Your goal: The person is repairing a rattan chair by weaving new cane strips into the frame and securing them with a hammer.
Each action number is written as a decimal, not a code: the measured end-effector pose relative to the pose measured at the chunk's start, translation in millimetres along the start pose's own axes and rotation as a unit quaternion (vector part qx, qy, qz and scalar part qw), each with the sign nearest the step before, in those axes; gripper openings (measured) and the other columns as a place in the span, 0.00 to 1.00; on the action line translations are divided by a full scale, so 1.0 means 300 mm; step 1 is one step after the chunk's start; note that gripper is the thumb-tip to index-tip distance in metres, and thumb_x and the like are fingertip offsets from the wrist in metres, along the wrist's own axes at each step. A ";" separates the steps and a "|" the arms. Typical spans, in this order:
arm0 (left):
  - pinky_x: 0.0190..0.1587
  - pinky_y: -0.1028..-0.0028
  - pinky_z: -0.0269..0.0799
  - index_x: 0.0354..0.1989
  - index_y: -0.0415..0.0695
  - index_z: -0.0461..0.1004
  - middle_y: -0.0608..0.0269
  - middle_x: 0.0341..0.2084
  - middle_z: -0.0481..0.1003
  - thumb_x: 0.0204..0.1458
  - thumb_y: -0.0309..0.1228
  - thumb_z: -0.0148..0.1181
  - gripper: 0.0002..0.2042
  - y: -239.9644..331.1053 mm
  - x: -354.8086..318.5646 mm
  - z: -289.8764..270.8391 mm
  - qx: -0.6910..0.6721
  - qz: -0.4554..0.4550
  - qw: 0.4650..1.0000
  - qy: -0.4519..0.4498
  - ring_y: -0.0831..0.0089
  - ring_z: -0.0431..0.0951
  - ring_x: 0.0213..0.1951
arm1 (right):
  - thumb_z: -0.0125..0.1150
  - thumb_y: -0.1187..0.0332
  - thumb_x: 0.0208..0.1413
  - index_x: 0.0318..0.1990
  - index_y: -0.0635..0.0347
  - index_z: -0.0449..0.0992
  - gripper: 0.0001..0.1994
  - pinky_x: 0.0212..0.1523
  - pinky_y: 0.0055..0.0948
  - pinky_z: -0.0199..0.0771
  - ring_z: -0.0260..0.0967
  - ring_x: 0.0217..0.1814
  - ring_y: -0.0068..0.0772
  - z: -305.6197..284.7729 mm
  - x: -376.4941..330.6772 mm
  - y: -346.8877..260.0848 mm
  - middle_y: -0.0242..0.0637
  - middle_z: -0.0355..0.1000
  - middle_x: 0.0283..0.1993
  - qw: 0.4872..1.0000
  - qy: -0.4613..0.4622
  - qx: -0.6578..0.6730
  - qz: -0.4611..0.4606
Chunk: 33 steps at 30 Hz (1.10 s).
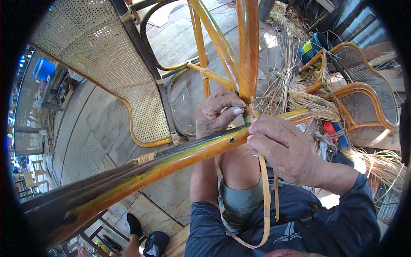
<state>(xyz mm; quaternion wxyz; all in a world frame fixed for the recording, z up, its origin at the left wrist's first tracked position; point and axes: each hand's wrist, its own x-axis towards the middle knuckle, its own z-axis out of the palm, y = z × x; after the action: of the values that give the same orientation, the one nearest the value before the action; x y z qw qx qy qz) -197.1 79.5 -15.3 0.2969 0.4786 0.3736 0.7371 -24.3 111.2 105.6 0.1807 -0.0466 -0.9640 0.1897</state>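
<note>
My left hand [217,112] is closed in a pinch, thumb against forefinger, right beside the joint of two rattan poles. Whatever lies between those fingertips is too small to make out. My right hand [282,147] grips a flat, pale rattan strip [266,192], its fingertips near the same joint. The strip's long tail hangs in a loop over my lap, and another end dangles beside it. A thick orange-brown pole [141,176] with dark and green streaks slants across in front of me. The end of a second glossy pole [248,51] meets it between my hands.
A dark frame with woven cane panels [90,55] stands at the left. At the right is a rattan chair [379,92] near loose fibre strips [314,105] and a dark bucket [316,46]. A blue container [43,69] stands far left. Another person's feet [134,224] show at lower left.
</note>
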 end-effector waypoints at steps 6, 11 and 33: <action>0.36 0.76 0.68 0.29 0.37 0.77 0.59 0.27 0.73 0.43 0.25 0.62 0.06 0.000 -0.002 0.013 -0.028 0.015 0.999 0.022 0.72 0.72 0.33 | 0.56 0.74 0.42 0.41 0.64 0.68 0.15 0.46 0.39 0.67 0.66 0.46 0.43 0.004 0.014 0.024 0.42 0.65 0.41 1.000 0.003 -0.021 -0.010; 0.36 0.75 0.68 0.28 0.37 0.76 0.59 0.26 0.73 0.43 0.24 0.61 0.05 -0.009 -0.001 0.016 -0.023 0.018 0.999 0.013 0.72 0.72 0.33 | 0.55 0.73 0.43 0.43 0.64 0.67 0.16 0.46 0.39 0.66 0.65 0.45 0.42 -0.008 0.024 0.013 0.43 0.64 0.40 1.000 -0.015 -0.013 0.013; 0.33 0.73 0.66 0.32 0.40 0.78 0.58 0.29 0.71 0.44 0.27 0.61 0.07 0.019 0.027 -0.045 0.175 0.058 0.976 -0.118 0.68 0.72 0.30 | 0.50 0.78 0.55 0.42 0.63 0.71 0.09 0.41 0.26 0.69 0.69 0.40 0.31 -0.191 -0.327 0.155 0.40 0.70 0.36 0.916 0.255 -0.052 0.304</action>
<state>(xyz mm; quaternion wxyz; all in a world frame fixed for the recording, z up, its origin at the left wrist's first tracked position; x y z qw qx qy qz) -213.0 79.3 -10.2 0.2072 0.6279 0.4304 0.6145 89.0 158.5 104.8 0.3516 -0.3934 -0.8330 0.1663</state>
